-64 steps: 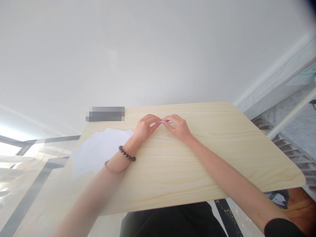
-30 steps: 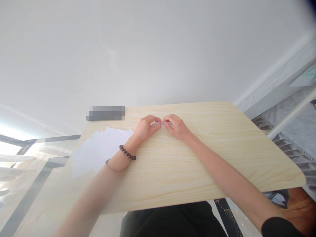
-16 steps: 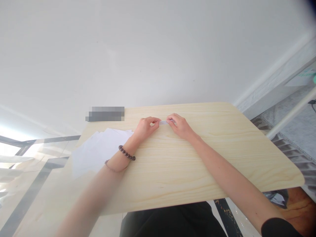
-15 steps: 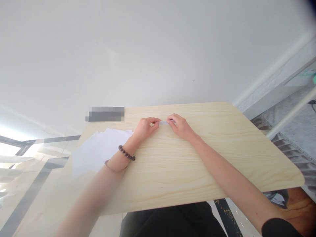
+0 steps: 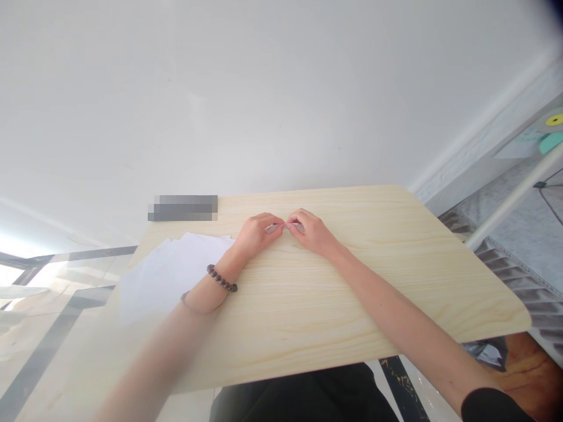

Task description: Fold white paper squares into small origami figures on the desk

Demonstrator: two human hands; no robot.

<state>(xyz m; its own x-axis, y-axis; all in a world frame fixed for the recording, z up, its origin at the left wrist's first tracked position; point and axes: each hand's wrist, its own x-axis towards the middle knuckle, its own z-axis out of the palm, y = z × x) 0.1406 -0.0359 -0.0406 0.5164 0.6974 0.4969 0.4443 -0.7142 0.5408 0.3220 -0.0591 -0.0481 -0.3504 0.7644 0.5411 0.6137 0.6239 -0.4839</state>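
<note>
Over the far middle of the table, my left hand (image 5: 260, 234) and my right hand (image 5: 310, 231) meet almost tip to tip. A narrow whitish paper strip (image 5: 299, 227) is pinched in the thumb and fingers of both, one end in each hand. Most of the strip is hidden by fingers; a little shows inside the curl of each hand. Dark beads and a thin band circle my left wrist. Beside my left forearm lie several loose white paper sheets (image 5: 176, 266), overlapping one another.
The pale wooden table (image 5: 373, 275) stands against a white wall (image 5: 264, 94). At its back left corner is a dark pixelated patch (image 5: 183, 209). A whitish pole (image 5: 505, 205) slants past the right side, and a dark plastic bag (image 5: 488, 351) lies below the right front edge.
My hands have come closer together, so the stretch of paper strip between them is now covered. The whole view has shifted slightly.
</note>
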